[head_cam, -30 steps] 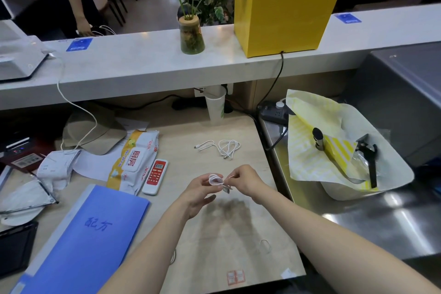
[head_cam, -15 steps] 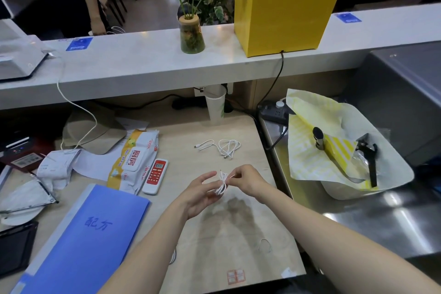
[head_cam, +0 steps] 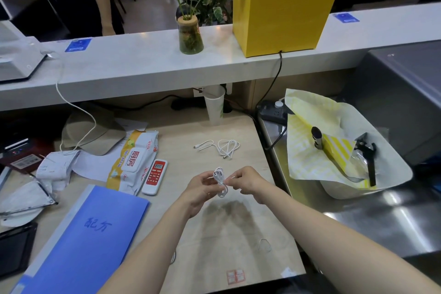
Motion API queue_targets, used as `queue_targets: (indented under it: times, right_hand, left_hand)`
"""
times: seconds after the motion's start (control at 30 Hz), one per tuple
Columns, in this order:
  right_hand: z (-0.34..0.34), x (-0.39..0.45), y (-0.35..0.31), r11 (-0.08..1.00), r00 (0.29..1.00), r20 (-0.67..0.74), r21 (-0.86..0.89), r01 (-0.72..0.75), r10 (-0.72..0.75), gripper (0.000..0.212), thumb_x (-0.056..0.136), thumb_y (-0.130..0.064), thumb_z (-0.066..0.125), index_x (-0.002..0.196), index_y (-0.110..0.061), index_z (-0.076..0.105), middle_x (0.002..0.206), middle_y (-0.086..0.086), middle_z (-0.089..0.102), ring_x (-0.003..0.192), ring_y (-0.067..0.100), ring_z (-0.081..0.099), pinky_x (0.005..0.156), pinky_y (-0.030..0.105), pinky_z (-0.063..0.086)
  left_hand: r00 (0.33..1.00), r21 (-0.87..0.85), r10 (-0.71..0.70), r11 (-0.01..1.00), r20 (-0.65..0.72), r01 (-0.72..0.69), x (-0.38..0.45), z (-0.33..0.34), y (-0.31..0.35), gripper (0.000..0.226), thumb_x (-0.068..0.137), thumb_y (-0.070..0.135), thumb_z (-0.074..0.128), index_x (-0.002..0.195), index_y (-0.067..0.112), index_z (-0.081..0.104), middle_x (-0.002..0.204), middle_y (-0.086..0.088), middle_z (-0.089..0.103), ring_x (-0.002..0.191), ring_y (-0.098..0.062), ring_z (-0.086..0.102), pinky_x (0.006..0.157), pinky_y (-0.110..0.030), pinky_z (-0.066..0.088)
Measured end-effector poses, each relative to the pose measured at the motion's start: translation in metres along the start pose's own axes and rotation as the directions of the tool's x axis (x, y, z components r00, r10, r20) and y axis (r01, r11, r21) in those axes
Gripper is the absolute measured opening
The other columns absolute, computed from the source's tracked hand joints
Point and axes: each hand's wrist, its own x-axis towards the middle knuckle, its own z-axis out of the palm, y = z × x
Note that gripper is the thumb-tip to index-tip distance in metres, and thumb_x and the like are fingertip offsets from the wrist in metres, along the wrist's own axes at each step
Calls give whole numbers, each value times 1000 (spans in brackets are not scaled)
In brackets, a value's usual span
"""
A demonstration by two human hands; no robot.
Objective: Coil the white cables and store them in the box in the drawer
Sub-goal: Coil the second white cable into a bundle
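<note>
We hold a small bundle of white cable above the wooden desk, between both hands. Left hand: fingers curled, thumb and fingertips pinching the bundle on its left side. Right hand: closed to a pinch on a short free end that sticks out from the right of the bundle, other fingers folded in. The bundle hangs as narrow upright loops, gathered near the middle; lower loops dangle clear of the desk.

A second white cable lies loose on the desk farther back, well apart from our hands, one plug pointing left, the rest in slack loops. A rubber band lies on the desk near our right forearm.

Left of our hands: a red and white remote, touching a pack of wipes; a blue folder nearer to us. A clear plastic cup stands at the back edge of the desk. On the steel counter to the right sits a white tub lined with yellow paper. Neither drawer nor box is visible from here.
</note>
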Motion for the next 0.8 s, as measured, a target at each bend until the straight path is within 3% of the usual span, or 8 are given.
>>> queue_targets:
  times: [0.17, 0.27, 0.37, 0.43, 0.5, 0.57, 0.7, 0.8]
  right_hand:
    - [-3, 3, 0, 998, 999, -14, 50, -45, 45, 21, 87, -18, 74, 100, -2, 75, 80, 7, 60, 73, 14, 49, 61, 25, 37]
    - [-5, 5, 2, 999, 999, -31, 49, -9, 10, 21, 86, -18, 75, 98, -1, 76, 74, 4, 58, 69, 13, 49, 62, 23, 39]
    - [-4, 6, 4, 999, 997, -55, 4, 53, -53, 15, 84, -18, 78, 90, -4, 77, 75, 2, 64, 69, 12, 54, 65, 22, 41]
    - [-4, 6, 5, 995, 993, -82, -57, 82, -87, 8, 81, -16, 79, 82, -9, 77, 71, -3, 66, 72, 12, 58, 68, 23, 43]
    - [-4, 6, 4, 988, 990, -83, -113, 108, -118, 5, 80, -15, 78, 78, -10, 77, 68, -4, 66, 72, 12, 59, 68, 24, 44]
    - [-5, 6, 4, 978, 987, -77, -168, 127, -141, 6, 79, -15, 78, 74, -12, 76, 66, -1, 64, 69, 13, 57, 66, 25, 43]
    - [-6, 6, 5, 968, 985, -69, -210, 139, -156, 11, 78, -20, 82, 74, -12, 75, 66, 0, 64, 66, 13, 54, 64, 26, 41]
    - [-5, 6, 5, 969, 987, -51, -200, 142, -155, 12, 77, -21, 83, 72, -15, 74, 63, -4, 61, 66, 13, 52, 63, 26, 39]
  left_hand:
    - [997, 118, 20, 993, -69, -12, -2, 4, -1, 39, 81, 1, 76, 113, 22, 71, 89, 3, 69, 77, -11, 57, 66, -27, 35]
    - [998, 70, -56, 996, 8, 55, -4, 4, -1, 32, 85, 12, 68, 112, 28, 73, 78, 3, 59, 63, -10, 49, 58, -23, 38]
    - [987, 48, -153, 987, 57, 150, -7, 5, 4, 21, 86, 26, 59, 100, 32, 73, 73, 4, 55, 60, -13, 54, 57, -25, 45]
    - [976, 30, -206, 978, 68, 204, -8, 4, 6, 24, 86, 34, 57, 105, 29, 71, 75, 1, 61, 67, -18, 66, 65, -30, 53]
    - [965, -10, -235, 971, 118, 238, -8, 0, 5, 35, 89, 41, 56, 115, 24, 71, 97, -6, 75, 92, -27, 75, 77, -37, 58]
    - [956, -43, -237, 968, 174, 248, -8, -3, 4, 44, 91, 48, 52, 124, 24, 68, 120, -12, 73, 111, -31, 71, 84, -40, 58]
    - [961, -63, -229, 968, 153, 241, -5, -7, 1, 52, 93, 66, 48, 115, 24, 70, 123, -12, 72, 115, -30, 69, 91, -43, 57]
    - [978, 53, -184, 982, 98, 179, -6, -5, -1, 29, 90, 51, 63, 102, 25, 68, 117, -7, 75, 111, -21, 72, 90, -39, 57]
